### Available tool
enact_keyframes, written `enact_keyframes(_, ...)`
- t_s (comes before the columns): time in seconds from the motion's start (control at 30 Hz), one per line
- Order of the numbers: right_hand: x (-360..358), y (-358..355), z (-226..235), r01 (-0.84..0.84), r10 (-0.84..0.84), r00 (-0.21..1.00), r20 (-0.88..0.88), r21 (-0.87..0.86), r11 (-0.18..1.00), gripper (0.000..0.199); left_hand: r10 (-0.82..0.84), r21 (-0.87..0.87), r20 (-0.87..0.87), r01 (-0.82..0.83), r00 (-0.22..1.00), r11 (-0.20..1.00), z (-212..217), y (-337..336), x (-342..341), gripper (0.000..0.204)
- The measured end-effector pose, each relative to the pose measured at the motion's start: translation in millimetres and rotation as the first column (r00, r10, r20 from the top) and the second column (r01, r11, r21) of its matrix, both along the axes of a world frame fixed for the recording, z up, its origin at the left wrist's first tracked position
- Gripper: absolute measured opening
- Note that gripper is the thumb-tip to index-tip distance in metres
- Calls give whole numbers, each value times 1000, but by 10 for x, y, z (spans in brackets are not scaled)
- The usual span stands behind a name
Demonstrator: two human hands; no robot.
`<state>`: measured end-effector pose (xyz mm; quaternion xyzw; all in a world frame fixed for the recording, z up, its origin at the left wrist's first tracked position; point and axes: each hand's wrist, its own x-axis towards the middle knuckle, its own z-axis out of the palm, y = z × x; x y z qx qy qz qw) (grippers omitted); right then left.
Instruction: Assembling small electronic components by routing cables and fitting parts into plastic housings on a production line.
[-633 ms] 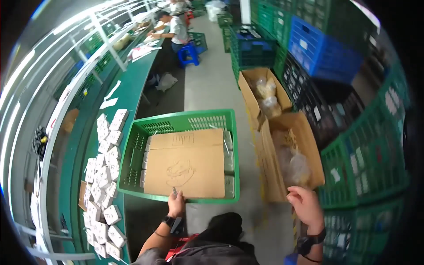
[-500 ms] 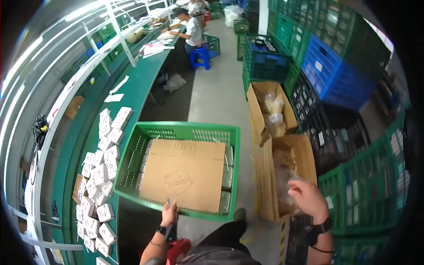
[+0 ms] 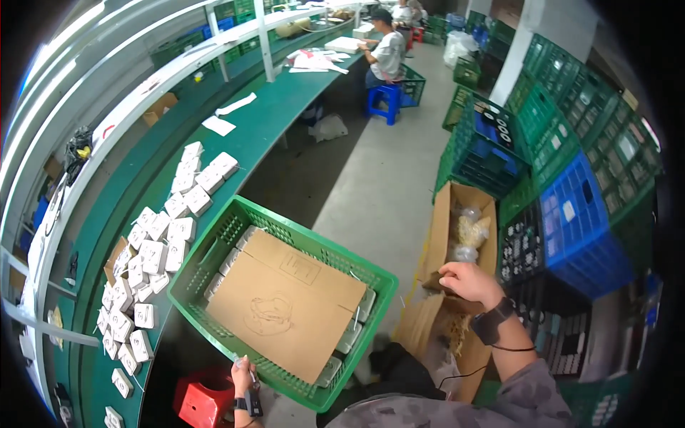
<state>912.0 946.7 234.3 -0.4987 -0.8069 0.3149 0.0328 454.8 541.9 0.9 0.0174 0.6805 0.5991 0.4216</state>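
A green plastic crate (image 3: 285, 222) stands tilted before me. A brown cardboard sheet (image 3: 314, 285) with a line drawing covers most of the white box-shaped devices (image 3: 351, 335) inside. At the crate's near left rim, my left hand (image 3: 244, 376) is closed, with a small shiny bit showing at the fingertips that I cannot make out. My right hand (image 3: 472, 284) hovers over two open cardboard boxes, its fingers pinched together; whatever they hold is too small to tell. The far box (image 3: 442, 221) contains clear bags of pale parts (image 3: 471, 232); the near box (image 3: 417, 324) holds similar yellowish pieces.
A long green workbench (image 3: 267, 118) runs along the left, with several white devices (image 3: 153, 257) piled on it. A red stool (image 3: 203, 399) is near my left hand. Stacked blue crates (image 3: 578, 207) and green crates line the right. A person (image 3: 387, 53) sits farther up the bench.
My view has turned rightward, and the crate now appears rotated. My right hand has left the near box's contents and moved up toward the far box. My left hand stays by the crate rim.
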Motion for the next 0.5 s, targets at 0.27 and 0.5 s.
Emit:
enact_keyframes(0.27,-18,2329,-1022,-240,259,964,52,-238,941,29,462,143,88,-470,883,871,913,1247,1210,25)
enact_keyframes(0.5,-1304,4268,-1468,-451,461,887,-18,-244,859,29,524,10,232,-540,820,841,1374,3373,1824,27)
